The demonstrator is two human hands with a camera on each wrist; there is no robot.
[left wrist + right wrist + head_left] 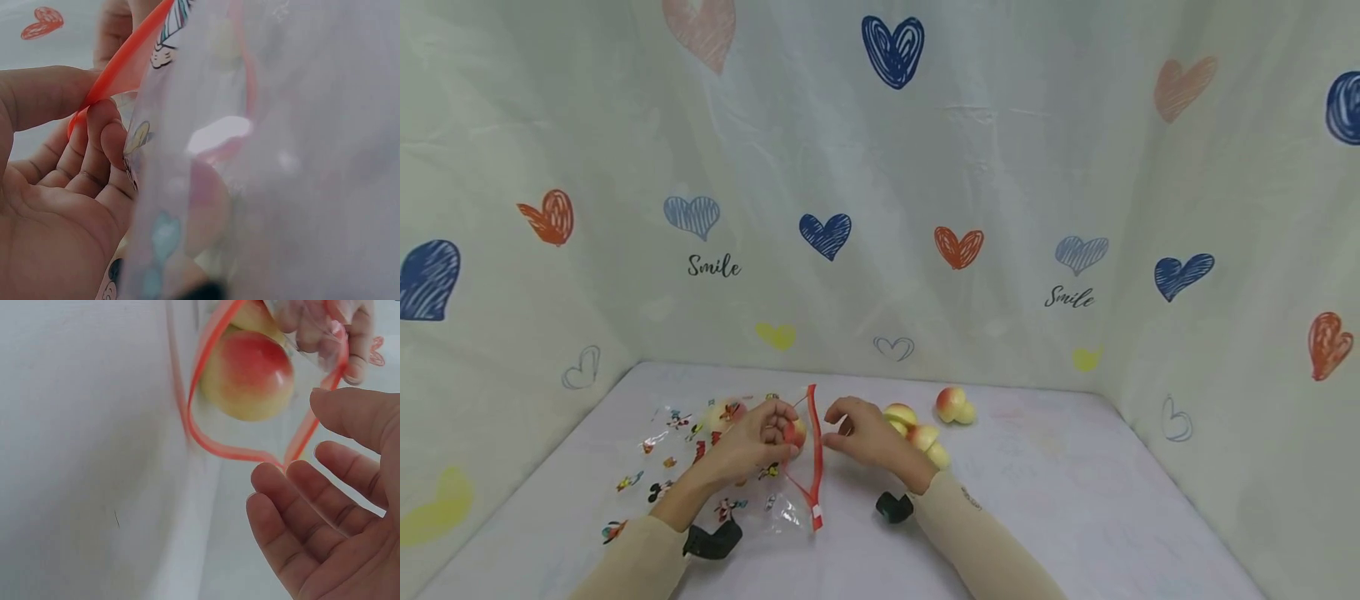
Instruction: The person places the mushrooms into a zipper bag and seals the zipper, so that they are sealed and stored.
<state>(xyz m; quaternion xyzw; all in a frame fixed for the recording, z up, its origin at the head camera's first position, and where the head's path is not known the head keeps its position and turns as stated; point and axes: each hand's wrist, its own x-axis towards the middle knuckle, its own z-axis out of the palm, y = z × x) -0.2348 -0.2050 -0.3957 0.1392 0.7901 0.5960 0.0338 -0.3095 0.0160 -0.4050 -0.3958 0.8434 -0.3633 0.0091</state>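
A clear plastic zip bag (730, 507) with cartoon prints and a red zip strip (817, 475) lies on its side, mouth towards the right. My left hand (763, 437) pinches the red edge between thumb and finger, as the left wrist view shows at the strip (119, 69). My right hand (868, 433) is at the mouth's other side, fingers loosely bent, thumb tip right at the strip (309, 428) and fingertips close to its lower corner. Red-and-yellow peaches (250, 375) show through the loop of the mouth; the left palm partly covers the bag in the head view.
Several more peaches (922, 436) sit just beyond my right wrist, and another group (953, 407) lies farther back. The white table (1075, 500) meets a heart-printed curtain (1000, 167) at its back and sides. A black device (713, 542) is at my left wrist.
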